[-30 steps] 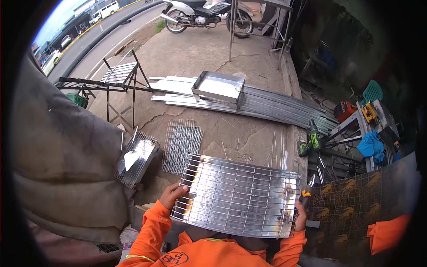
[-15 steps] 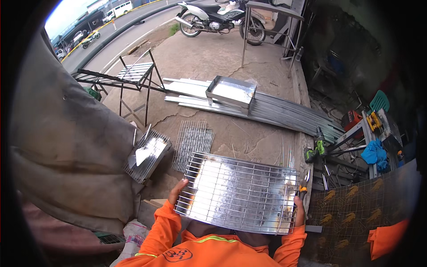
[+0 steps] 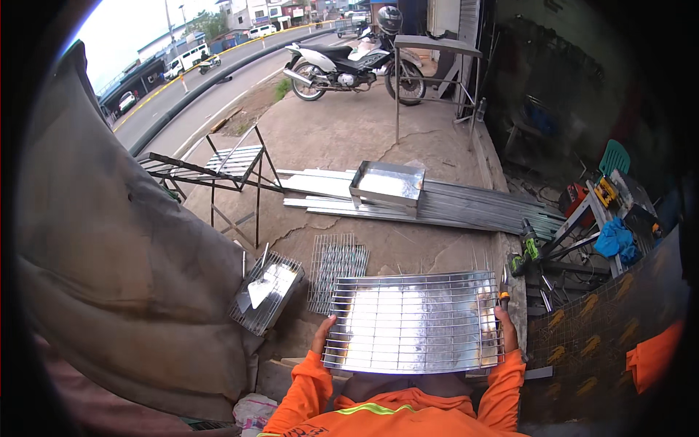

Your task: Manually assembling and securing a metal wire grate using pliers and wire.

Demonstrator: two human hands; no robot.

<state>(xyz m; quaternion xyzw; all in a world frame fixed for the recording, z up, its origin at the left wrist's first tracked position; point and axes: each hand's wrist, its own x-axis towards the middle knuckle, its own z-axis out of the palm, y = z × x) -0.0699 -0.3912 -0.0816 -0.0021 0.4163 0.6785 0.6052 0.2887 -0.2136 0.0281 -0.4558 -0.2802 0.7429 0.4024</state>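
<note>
A shiny sheet-metal tray (image 3: pixel 393 361) with a wire grill (image 3: pixel 419 313) across its top is held in front of me, between both hands. My left hand (image 3: pixel 324 335) grips its left edge, fingers mostly hidden beneath. At the right edge my right hand (image 3: pixel 506 329) is closed on the tray, the thumb along the side. Just beyond the right hand is a pair of pliers with an orange-yellow handle (image 3: pixel 504 297); whether that hand touches it I cannot tell.
A metal box with a wire grill (image 3: pixel 273 306) and loose wire grills (image 3: pixel 336 266) lie on the concrete ahead left. Farther out, an open metal tray (image 3: pixel 389 182) rests on long metal strips (image 3: pixel 480 207). A green drill (image 3: pixel 528 247) stands right; a folding metal rack (image 3: pixel 233 164) left.
My view has tilted upward, bringing more of the street into sight. The tray with the grill now sits more level from left to right, still between both hands.
</note>
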